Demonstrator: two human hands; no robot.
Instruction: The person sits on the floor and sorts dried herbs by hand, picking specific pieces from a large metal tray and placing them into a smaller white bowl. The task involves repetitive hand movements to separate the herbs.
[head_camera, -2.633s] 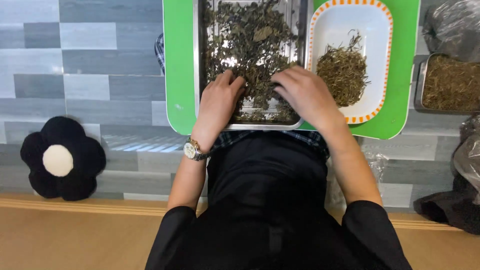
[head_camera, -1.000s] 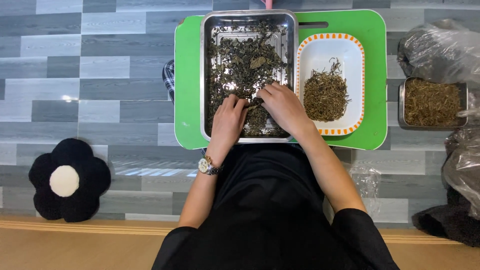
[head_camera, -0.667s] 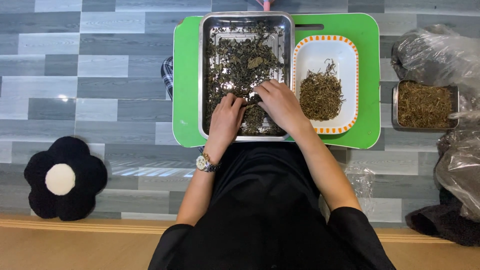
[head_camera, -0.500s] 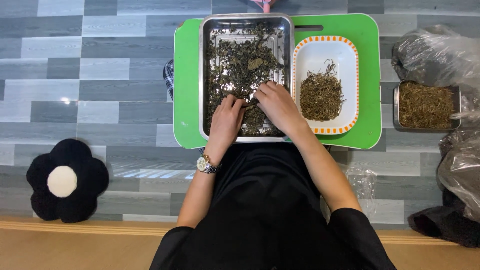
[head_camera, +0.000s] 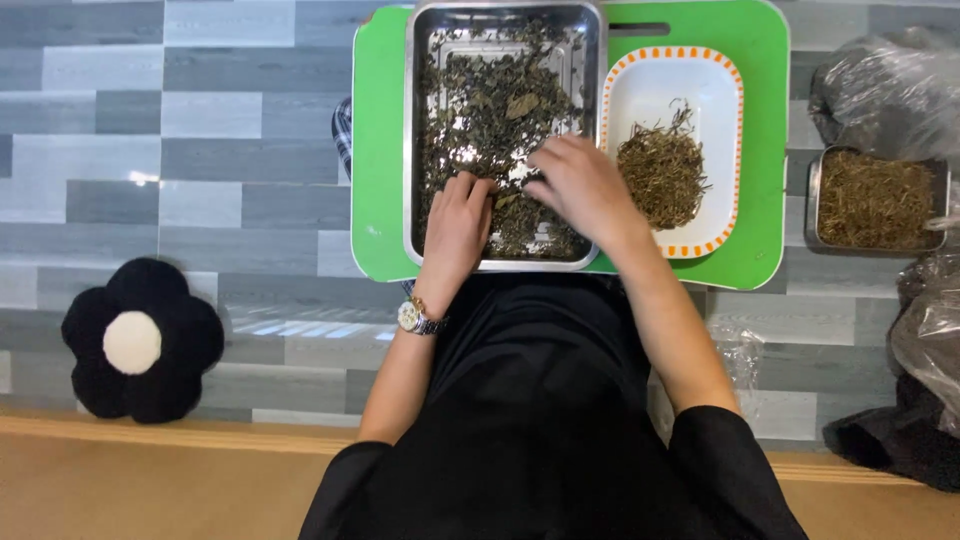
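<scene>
Both hands (head_camera: 520, 205) palm-down, fingers spread in leaf-filled steel tray (head_camera: 415, 150)

A domestic room, with my sorting done at floor level. I sit over a floor of grey wood-look planks in mixed tones (head_camera: 200, 130), edged by a pale wooden strip (head_camera: 150, 432) nearest me. A black flower-shaped cushion with a white centre (head_camera: 140, 340) lies on the planks. My work surface is a low bright-green plastic tray-bench with rounded corners (head_camera: 378, 150), carrying a rectangular stainless-steel pan of dried leaves (head_camera: 505, 130) and a white dish with an orange-dashed rim (head_camera: 670, 150). Crumpled clear plastic bags (head_camera: 880, 85) lie alongside.
</scene>
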